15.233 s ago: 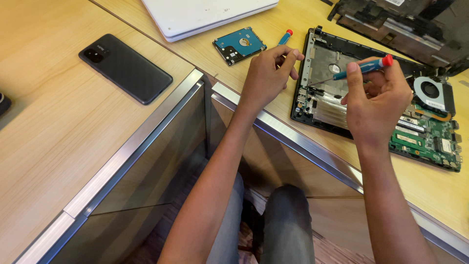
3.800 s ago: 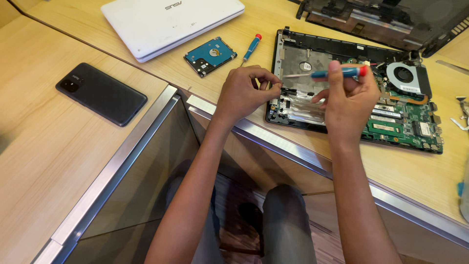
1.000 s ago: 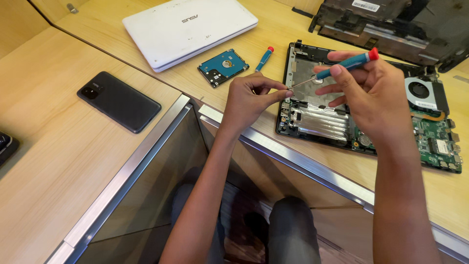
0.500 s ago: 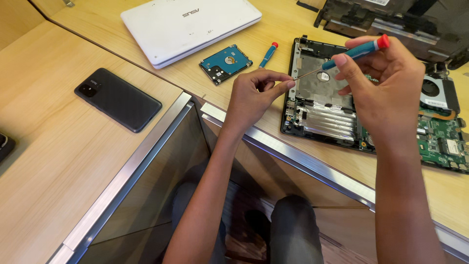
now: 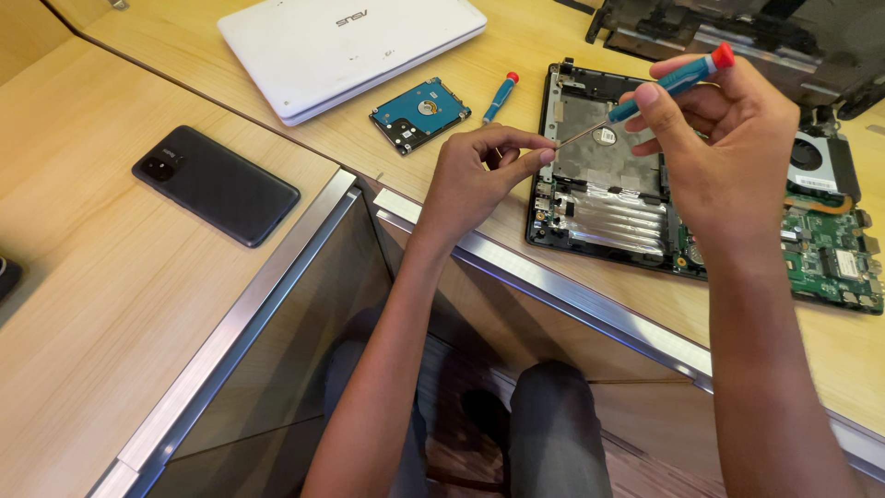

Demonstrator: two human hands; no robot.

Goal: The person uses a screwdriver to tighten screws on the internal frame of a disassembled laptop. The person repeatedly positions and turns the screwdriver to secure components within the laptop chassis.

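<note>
Head view: the right hand (image 5: 728, 148) pinches a blue screwdriver (image 5: 668, 83) with a red cap, raised over the opened laptop base (image 5: 608, 184), whose far right end is cut off. The left hand (image 5: 479, 175) has its fingertips closed at the screwdriver's tip; whatever they hold is too small to tell. A white laptop (image 5: 341, 46), a blue hard drive (image 5: 419, 112) and a second screwdriver (image 5: 501, 96) lie behind; a black phone (image 5: 217, 184) sits on open wood to the left.

— What furniture do you see around you?

— You sit at a light wooden L-shaped desk (image 5: 111, 304) whose two tops meet at an inner corner, each edged with a brushed silver metal strip (image 5: 249, 314).

— And below you?

— Beneath the edge you see brown panels (image 5: 304, 341) and a dark wood-patterned floor (image 5: 645, 466). Warm, even light falls on the tops, with soft shadows.
</note>
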